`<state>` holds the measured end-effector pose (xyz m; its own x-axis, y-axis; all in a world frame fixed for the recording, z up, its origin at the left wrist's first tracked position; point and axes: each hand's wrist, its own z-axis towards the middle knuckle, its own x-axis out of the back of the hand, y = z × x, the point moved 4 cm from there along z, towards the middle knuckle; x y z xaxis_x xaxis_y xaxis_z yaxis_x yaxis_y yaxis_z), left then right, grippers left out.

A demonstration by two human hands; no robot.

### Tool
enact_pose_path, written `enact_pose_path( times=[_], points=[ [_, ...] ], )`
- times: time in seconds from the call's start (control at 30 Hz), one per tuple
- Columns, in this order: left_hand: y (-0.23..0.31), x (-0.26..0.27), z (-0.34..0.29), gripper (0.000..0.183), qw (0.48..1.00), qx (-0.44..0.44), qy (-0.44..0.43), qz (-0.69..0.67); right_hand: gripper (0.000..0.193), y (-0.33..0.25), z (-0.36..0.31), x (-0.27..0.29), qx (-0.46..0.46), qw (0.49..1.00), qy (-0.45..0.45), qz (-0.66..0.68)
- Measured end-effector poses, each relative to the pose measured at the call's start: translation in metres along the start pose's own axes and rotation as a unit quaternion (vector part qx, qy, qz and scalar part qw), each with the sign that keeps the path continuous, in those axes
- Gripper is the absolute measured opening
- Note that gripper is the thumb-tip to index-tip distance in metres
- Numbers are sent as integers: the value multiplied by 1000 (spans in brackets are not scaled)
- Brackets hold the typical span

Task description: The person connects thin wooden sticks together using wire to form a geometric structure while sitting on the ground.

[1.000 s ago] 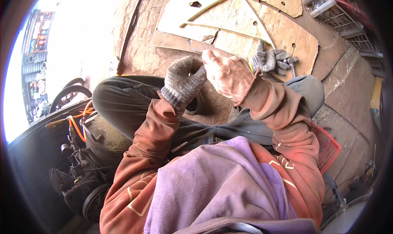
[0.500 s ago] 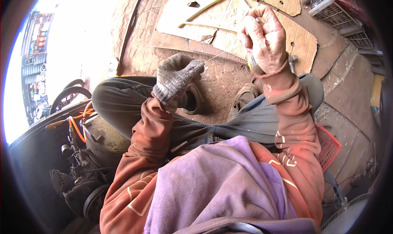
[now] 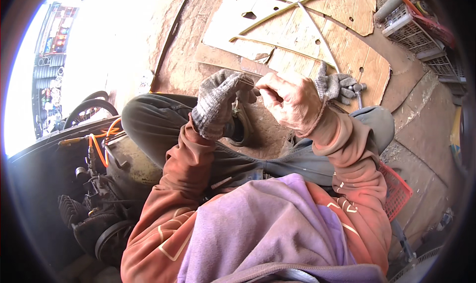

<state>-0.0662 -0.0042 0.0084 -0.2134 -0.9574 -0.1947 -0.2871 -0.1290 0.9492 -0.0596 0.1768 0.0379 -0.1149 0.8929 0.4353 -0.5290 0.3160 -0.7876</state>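
My left hand [image 3: 218,102] wears a grey knitted glove, its fingers closed in front of my lap. My bare right hand [image 3: 292,100] pinches close beside it, the fingertips of both nearly touching. Between them only a short bit of thin thread [image 3: 255,84] shows; the rest is hidden by the fingers. Just beyond my right wrist lies a second grey glove [image 3: 338,86], limp on the cardboard's near edge. Next to it is a metal hammer [image 3: 359,88], its head uppermost in view.
Flat cardboard [image 3: 364,60] covers the ground ahead, with long thin strips [image 3: 277,18] crossing on it. Plastic crates [image 3: 411,32] stand at the far right. A red basket [image 3: 395,191] sits by my right side. An air compressor [image 3: 131,159] with an orange hose [image 3: 105,134] is at my left.
My right hand has come down and left from its raised place over the cardboard, to meet my left hand. The stretched thread between them has shortened. The glove and hammer are now uncovered.
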Motion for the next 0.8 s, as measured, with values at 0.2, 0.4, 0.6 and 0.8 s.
enact_pose_path(
  times=[0.2,0.4,0.6,0.8],
  points=[
    [-3,4,1,30,1000,-20,-4,20,20,-3,1,0,41,998,3,-37],
    [6,-4,-2,36,999,2,18,-32,7,11,1,4,-156,944,23,290],
    [73,-35,-26,31,979,-130,-142,64,16,-4,16,49,-125,728,73,670],
    [120,-52,-59,30,929,-218,-228,193,12,-92,17,92,66,716,-37,694]
  ],
)
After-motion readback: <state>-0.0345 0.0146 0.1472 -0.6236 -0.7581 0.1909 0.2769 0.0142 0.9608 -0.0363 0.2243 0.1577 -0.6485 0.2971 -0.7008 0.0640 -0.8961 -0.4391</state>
